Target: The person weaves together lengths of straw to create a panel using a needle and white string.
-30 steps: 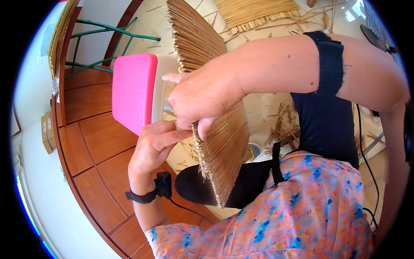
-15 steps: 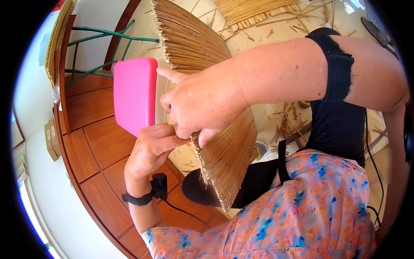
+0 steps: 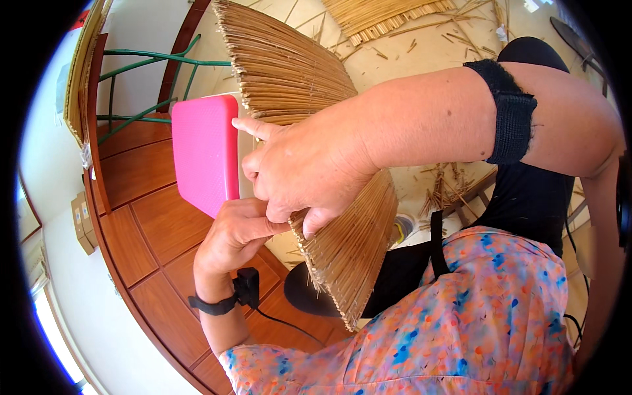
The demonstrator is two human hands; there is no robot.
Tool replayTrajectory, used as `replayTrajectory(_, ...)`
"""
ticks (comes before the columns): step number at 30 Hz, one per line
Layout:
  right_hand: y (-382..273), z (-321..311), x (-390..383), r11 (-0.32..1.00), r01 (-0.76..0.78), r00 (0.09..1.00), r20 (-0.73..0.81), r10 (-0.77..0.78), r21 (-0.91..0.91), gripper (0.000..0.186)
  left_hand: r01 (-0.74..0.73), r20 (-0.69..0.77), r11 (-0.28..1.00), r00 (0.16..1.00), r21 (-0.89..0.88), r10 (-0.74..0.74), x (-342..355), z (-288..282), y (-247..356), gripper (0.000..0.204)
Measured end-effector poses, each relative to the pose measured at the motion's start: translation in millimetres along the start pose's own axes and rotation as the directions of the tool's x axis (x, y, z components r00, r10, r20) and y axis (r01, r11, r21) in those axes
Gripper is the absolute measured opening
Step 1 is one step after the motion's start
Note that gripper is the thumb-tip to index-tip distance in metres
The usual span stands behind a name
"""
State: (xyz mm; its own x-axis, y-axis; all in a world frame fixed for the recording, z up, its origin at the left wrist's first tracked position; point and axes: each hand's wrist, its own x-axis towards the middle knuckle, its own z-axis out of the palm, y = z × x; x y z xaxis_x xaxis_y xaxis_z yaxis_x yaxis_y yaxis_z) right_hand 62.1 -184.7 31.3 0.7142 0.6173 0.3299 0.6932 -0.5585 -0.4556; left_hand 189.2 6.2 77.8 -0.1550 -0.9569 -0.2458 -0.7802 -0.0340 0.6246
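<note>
A fan-shaped panel of bound pale-yellow straw stalks (image 3: 342,250) is held up edgewise between both hands, well above the floor. The right hand (image 3: 306,174) is laid across the panel's middle, its grip closed on the stalks, thumb beneath and forefinger stretched toward the left. The left hand (image 3: 234,234) is placed just below and left of the right grip, its thumb and fingers pinched narrow on the panel's edge, touching the right hand. A flat pink plastic board with rounded corners (image 3: 204,155) is seen directly left of both grips, upright, its pale edge against the straw; whether it is held by either hand cannot be told. A black band with a small black box and cable (image 3: 240,293) is worn on the left wrist, and a broad black fabric cuff (image 3: 507,112) on the right forearm. Beyond the grips, a second straw bundle (image 3: 388,16) and loose stalks are lain on the pale floor (image 3: 428,62). Left of the grips, reddish wooden panelling (image 3: 145,224) and a green metal frame (image 3: 141,82) are noted.
</note>
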Motion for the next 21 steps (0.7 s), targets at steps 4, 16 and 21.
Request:
replayTrajectory(4,1.1,-0.1,-2.1,1.000,-0.017,1.000,0.018,0.017,0.021,0.020,0.011,0.063,0.999,0.998,0.051,-0.014,6.2,-6.0,8.4,0.021)
replayTrajectory(16,2.8,-1.8,3.4,0.998,0.003,0.999,0.050,-0.005,0.057,0.020,0.052,0.114,0.996,0.992,0.078,-0.060,2.4,-11.0,10.1,0.022)
replayTrajectory(21,0.7,-4.1,4.0,0.998,-0.017,0.999,0.052,0.014,0.067,0.021,0.090,0.111,0.996,0.989,0.026,-0.092,-1.3,-10.9,8.7,0.015)
